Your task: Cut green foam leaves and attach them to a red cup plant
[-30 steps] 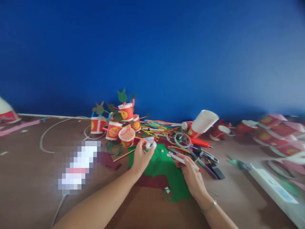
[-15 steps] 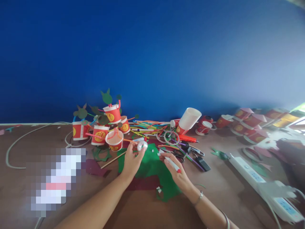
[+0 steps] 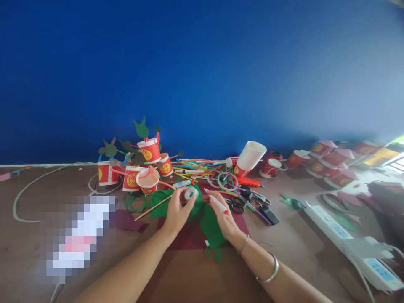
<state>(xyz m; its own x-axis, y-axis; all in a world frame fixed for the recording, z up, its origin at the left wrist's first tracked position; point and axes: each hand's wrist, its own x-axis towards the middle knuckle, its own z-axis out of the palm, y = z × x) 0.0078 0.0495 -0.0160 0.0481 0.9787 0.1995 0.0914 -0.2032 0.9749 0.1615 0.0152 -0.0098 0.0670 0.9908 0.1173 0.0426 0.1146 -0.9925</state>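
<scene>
My left hand (image 3: 179,212) is closed on a roll of clear tape (image 3: 191,193), pinched between thumb and fingers. Facing it, my right hand (image 3: 224,216) grips a white marker (image 3: 217,201) with a red end, its other end pointing up toward the tape roll. A small gap separates the two hands. Beneath them lie cut green paper (image 3: 213,229) and a dark red sheet (image 3: 186,235). A red-and-white paper cup (image 3: 147,182) with a straw stands just left of my left hand. Scissors (image 3: 236,206) rest beside my right hand.
Decorated paper cups (image 3: 150,150) cluster at the back left. Colourful straws (image 3: 198,167) lie along the blue wall, near a tall stack of white cups (image 3: 251,155). A white power strip (image 3: 334,225) with cables is on the right. A pixelated object (image 3: 80,231) lies at left.
My right hand has moved left and slightly up with the marker, closer to the tape roll. The green paper has shifted, uncovering more dark red sheet. The straw cup sits slightly further left.
</scene>
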